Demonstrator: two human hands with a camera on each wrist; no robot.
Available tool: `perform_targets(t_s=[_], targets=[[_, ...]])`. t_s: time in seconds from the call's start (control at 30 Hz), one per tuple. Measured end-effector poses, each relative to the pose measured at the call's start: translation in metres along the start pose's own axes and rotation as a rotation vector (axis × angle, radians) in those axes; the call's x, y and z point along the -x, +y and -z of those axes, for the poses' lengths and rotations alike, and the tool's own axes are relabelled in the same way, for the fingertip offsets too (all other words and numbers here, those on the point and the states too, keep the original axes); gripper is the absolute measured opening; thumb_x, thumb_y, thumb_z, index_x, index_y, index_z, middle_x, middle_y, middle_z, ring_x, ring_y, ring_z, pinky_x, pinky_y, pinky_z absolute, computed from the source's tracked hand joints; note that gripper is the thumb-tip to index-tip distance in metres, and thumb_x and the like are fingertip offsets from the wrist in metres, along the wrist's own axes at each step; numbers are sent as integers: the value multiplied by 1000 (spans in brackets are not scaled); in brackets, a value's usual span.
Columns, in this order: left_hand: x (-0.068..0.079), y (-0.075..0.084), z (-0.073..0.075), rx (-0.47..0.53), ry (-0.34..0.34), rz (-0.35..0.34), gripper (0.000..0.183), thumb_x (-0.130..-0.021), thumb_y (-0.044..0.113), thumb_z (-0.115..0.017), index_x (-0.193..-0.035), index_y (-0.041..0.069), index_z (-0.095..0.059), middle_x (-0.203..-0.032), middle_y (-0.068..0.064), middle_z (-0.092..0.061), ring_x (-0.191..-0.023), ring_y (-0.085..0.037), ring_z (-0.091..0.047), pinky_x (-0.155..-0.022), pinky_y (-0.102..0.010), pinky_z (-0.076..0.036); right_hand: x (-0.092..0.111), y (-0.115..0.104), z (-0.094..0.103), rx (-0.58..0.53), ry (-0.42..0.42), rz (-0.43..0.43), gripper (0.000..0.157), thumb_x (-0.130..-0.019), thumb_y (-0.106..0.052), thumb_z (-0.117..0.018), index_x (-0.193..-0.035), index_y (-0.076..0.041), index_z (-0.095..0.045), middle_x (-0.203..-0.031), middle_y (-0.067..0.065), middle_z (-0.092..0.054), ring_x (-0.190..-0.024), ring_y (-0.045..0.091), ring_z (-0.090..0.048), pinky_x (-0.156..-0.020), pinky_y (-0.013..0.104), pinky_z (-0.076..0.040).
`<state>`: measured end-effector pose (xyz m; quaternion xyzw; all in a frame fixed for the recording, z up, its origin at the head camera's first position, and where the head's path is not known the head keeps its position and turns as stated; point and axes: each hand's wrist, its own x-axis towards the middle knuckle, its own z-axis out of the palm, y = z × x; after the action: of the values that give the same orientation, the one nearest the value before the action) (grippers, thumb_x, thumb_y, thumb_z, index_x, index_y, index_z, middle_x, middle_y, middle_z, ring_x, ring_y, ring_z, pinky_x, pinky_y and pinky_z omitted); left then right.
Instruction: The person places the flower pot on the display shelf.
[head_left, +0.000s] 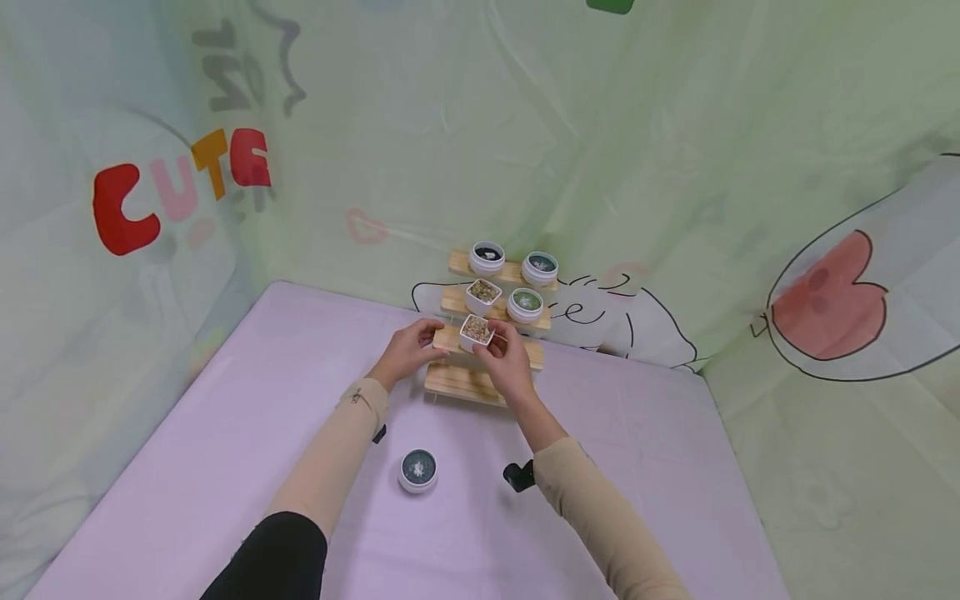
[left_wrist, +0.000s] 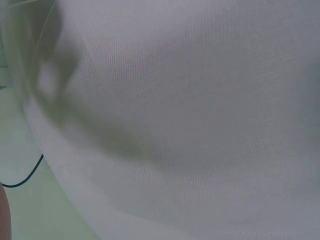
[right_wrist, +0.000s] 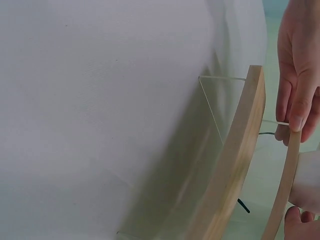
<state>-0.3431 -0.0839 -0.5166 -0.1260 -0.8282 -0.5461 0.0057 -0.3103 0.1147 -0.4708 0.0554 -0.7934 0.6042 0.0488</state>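
A stepped wooden rack [head_left: 463, 382] stands near the back of the table. My left hand [head_left: 408, 348] pinches the left end of its second plank from the bottom; in the right wrist view that hand [right_wrist: 302, 65] has its thumb on the plank's edge. With my right hand [head_left: 506, 360] I hold a small square white pot [head_left: 476, 331] filled with brownish granules, at that same plank. The right wrist view shows the white pot [right_wrist: 306, 180] against the plank, with only fingertips [right_wrist: 296, 225] of the right hand below it. The left wrist view shows mostly cloth.
On the upper planks sit a square granule pot [head_left: 483, 294], a round pot with green content [head_left: 525, 305], and two round dark-topped pots [head_left: 487, 257]. Another round dark-topped pot [head_left: 417, 470] stands on the lilac cloth [head_left: 300, 358] nearer me. Printed curtains hang behind.
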Motion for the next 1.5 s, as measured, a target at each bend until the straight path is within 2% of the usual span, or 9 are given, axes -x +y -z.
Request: perform_targets(t_s=[0.17,0.4,0.57,0.77,1.0,1.27,1.5], targets=[[0,0,0,0,2,-6,58,-83,18,-79,-133,1,-54,-136,-17,-55,-126,-29,-54,-106,-32,-46,13,3,7,28,-11,18,57,-89,-6,-70,-140,-1,-44,-139,18,-45,-127,32,-49,-111,36,-42],[-2,-1,0,6,-2,-6,59,-83,16,-80,-133,1,-54,-136,-17,-55,-126,-29,-54,-106,-31,-47,42,8,17,33,-49,-19,70,-87,-16,-76,-145,-4,-39,-146,16,-40,-134,31,-41,-116,41,-35],[-1,-1,0,4,-1,2,59,-82,16,-80,-133,1,-54,-136,-16,-55,-126,-28,-54,-106,-32,-47,65,11,17,32,-95,-50,70,-87,-15,-76,-145,-5,-39,-148,16,-39,-136,33,-39,-116,45,-35],[0,0,0,-5,-4,7,59,-83,17,-79,-134,2,-54,-137,-16,-55,-126,-29,-54,-106,-33,-47,90,14,12,21,-167,-45,71,-87,-15,-76,-146,-3,-38,-150,17,-37,-139,36,-35,-116,47,-33],[-2,-1,-1,7,-5,16,59,-83,18,-80,-134,2,-54,-137,-15,-55,-126,-27,-54,-107,-33,-47,117,21,3,89,-259,-51,71,-87,-18,-77,-145,-5,-39,-148,15,-40,-136,34,-40,-114,45,-38],[2,0,-1,8,16,-34,57,-83,17,-80,-132,1,-55,-134,-17,-56,-124,-29,-55,-104,-33,-49,144,38,-10,57,-432,5,68,-84,-15,-78,-142,-2,-42,-145,17,-41,-134,37,-42,-112,47,-39],[1,2,0,14,0,8,59,-83,14,-80,-134,1,-54,-137,-16,-55,-126,-28,-54,-106,-33,-47,156,49,-18,-21,-473,-9,62,-84,-12,-77,-137,-3,-47,-142,14,-46,-131,34,-46,-110,42,-43]])
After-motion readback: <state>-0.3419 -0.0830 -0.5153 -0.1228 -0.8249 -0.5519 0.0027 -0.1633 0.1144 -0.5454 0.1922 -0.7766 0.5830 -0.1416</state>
